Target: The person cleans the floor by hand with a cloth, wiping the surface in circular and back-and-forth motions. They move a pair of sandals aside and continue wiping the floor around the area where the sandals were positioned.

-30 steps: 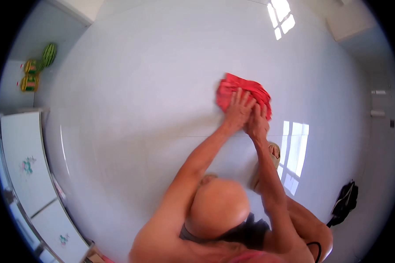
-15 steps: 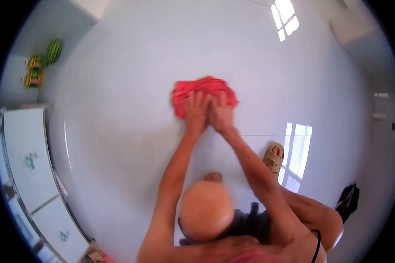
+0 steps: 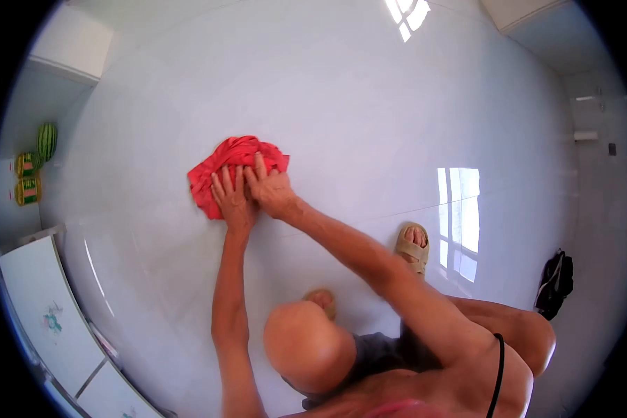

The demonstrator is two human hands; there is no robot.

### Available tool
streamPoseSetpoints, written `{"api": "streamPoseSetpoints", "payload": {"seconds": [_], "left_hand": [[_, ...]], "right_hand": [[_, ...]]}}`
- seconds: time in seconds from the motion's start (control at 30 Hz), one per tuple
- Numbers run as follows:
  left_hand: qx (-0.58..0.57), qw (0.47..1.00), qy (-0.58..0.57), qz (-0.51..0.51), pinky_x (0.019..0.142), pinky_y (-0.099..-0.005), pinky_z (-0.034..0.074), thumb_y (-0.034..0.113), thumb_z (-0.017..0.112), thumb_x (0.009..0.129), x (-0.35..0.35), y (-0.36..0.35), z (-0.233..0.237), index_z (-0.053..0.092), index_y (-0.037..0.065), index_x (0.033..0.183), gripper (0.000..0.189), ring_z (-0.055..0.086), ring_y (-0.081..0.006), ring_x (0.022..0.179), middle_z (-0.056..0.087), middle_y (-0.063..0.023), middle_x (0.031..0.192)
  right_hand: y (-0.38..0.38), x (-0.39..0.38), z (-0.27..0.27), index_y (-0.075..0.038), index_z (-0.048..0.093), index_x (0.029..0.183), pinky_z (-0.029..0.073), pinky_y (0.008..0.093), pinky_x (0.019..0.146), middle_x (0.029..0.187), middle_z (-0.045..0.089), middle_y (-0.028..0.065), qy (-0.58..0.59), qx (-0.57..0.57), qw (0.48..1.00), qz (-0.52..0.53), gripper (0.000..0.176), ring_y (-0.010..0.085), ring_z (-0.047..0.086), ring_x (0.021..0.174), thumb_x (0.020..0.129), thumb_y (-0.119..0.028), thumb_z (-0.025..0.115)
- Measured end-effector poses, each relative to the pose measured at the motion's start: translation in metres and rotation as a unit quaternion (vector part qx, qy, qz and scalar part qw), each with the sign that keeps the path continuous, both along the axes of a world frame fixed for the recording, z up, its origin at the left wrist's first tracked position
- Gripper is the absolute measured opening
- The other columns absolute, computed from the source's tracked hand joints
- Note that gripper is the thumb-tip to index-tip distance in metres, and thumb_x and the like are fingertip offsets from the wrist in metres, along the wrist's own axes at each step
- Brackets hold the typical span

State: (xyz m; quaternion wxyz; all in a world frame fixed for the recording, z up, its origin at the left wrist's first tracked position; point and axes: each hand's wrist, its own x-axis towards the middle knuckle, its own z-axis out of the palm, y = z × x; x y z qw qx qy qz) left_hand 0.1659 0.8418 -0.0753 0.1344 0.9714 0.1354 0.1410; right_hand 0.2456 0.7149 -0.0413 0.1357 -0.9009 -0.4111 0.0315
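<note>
A soft, crumpled red cloth [image 3: 233, 155] lies bunched on the glossy white tiled floor [image 3: 369, 104], at ten o'clock in view. The left hand [image 3: 233, 202] and right hand [image 3: 273, 193] press side by side on its near edge, fingers [image 3: 223, 184] stretched flat, not clenched. The cloth's bulk sits at twelve o'clock from them.

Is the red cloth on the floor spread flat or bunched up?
Bunched up: the red cloth shows thick folds under the left hand and right hand.

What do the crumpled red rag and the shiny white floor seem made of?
The crumpled red rag: likely soft fabric, matte, judging by its folds. The shiny white floor: probably glazed tile, glossy; it shows window reflections and thin joint lines.
</note>
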Motion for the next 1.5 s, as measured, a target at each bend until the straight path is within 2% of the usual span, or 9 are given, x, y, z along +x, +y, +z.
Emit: {"api": "streamPoseSetpoints", "payload": {"seconds": [0.2, 0.43, 0.63, 0.77, 0.9, 0.97, 1.13, 1.3, 1.5], "left_hand": [[-0.012, 0.99, -0.008, -0.142, 0.126, -0.069, 0.018, 0.036, 0.072, 0.095, 0.143, -0.14, 0.005, 0.044, 0.02, 0.163, 0.075, 0.021, -0.0537, 0.158, 0.034, -0.0218, 0.169], [-0.122, 0.961, -0.025, -0.246, 0.128, -0.0635, 0.019, 0.035, 0.065, 0.1, 0.154, -0.272, 0.033, 0.055, 0.022, 0.156, 0.058, 0.025, -0.0509, 0.157, 0.04, -0.0179, 0.167], [-0.111, 0.944, -0.027, -0.31, 0.126, -0.0631, 0.025, 0.04, 0.068, 0.098, 0.156, -0.251, 0.028, 0.054, 0.025, 0.157, 0.063, 0.027, -0.0479, 0.157, 0.039, -0.0161, 0.168], [-0.139, 0.916, 0.079, -0.367, 0.127, -0.0596, 0.026, 0.038, 0.063, 0.102, 0.163, -0.23, 0.045, 0.047, 0.022, 0.162, 0.064, 0.028, -0.0469, 0.157, 0.038, -0.0186, 0.168], [-0.131, 0.897, 0.138, -0.399, 0.129, -0.0524, 0.027, 0.03, 0.058, 0.106, 0.164, -0.194, 0.082, 0.044, 0.014, 0.162, 0.06, 0.031, -0.0438, 0.156, 0.039, -0.0207, 0.167], [-0.089, 0.886, 0.126, -0.437, 0.129, -0.0494, 0.028, 0.03, 0.057, 0.107, 0.168, -0.169, 0.095, 0.044, 0.011, 0.161, 0.059, 0.033, -0.0427, 0.154, 0.041, -0.0208, 0.165], [-0.002, 0.87, 0.205, -0.448, 0.13, -0.0496, 0.028, 0.027, 0.058, 0.107, 0.178, -0.133, 0.146, 0.042, 0.007, 0.161, 0.06, 0.034, -0.0422, 0.154, 0.04, -0.0227, 0.165], [-0.049, 0.902, 0.139, -0.405, 0.129, -0.0519, 0.03, 0.028, 0.063, 0.103, 0.197, -0.16, 0.113, 0.045, 0.008, 0.16, 0.063, 0.036, -0.0464, 0.153, 0.041, -0.0248, 0.165], [-0.047, 0.964, 0.075, -0.252, 0.128, -0.0616, 0.021, 0.034, 0.057, 0.105, 0.158, -0.25, 0.059, 0.048, 0.018, 0.162, 0.059, 0.023, -0.0495, 0.159, 0.03, -0.0244, 0.171]], "right_hand": [[-0.172, 0.115, 0.004, 0.003, 0.046, 0.151, 0.058, 0.0511, 0.064, 0.154, 0.039, 0.0467, -0.067, -0.008, 0.995, -0.068, 0.077, 0.0394, 0.072, 0.078, 0.082, -0.012, 0.075], [-0.325, 0.108, 0.066, -0.001, 0.04, 0.155, 0.06, 0.0534, 0.071, 0.147, 0.045, 0.044, 0.044, -0.119, 0.986, -0.104, 0.076, 0.0464, 0.072, 0.086, 0.086, -0.011, 0.073], [-0.346, 0.158, 0.203, -0.004, 0.052, 0.135, 0.058, 0.0522, 0.086, 0.126, 0.062, 0.024, 0.183, -0.363, 0.911, 0.069, 0.042, 0.0422, 0.071, 0.101, 0.102, -0.025, 0.065], [-0.376, 0.161, 0.269, -0.003, 0.054, 0.131, 0.056, 0.0538, 0.083, 0.124, 0.064, 0.0219, 0.058, -0.223, 0.973, -0.032, 0.041, 0.0427, 0.068, 0.1, 0.102, -0.028, 0.068], [-0.401, 0.133, 0.194, -0.006, 0.05, 0.149, 0.056, 0.0564, 0.085, 0.134, 0.061, 0.0237, 0.05, -0.153, 0.984, -0.076, 0.057, 0.0442, 0.068, 0.107, 0.1, -0.029, 0.07], [-0.388, 0.114, 0.149, -0.008, 0.056, 0.13, 0.053, 0.0602, 0.078, 0.12, 0.062, 0.0229, 0.084, -0.127, 0.985, -0.085, 0.043, 0.045, 0.067, 0.101, 0.096, -0.028, 0.073], [-0.32, 0.105, 0.085, -0.005, 0.055, 0.141, 0.047, 0.0604, 0.094, 0.137, 0.055, 0.024, 0.027, 0.002, 0.994, -0.106, 0.061, 0.0457, 0.057, 0.117, 0.091, -0.032, 0.078], [-0.297, 0.1, 0.055, -0.001, 0.055, 0.148, 0.038, 0.0668, 0.109, 0.158, 0.043, 0.0305, -0.076, 0.02, 0.993, -0.094, 0.071, 0.0537, 0.044, 0.136, 0.092, -0.039, 0.077], [-0.334, 0.099, 0.03, -0.003, 0.061, 0.144, 0.032, 0.0695, 0.116, 0.157, 0.05, 0.021, -0.071, 0.099, 0.99, -0.073, 0.056, 0.0475, 0.039, 0.15, 0.097, -0.031, 0.072]]}}
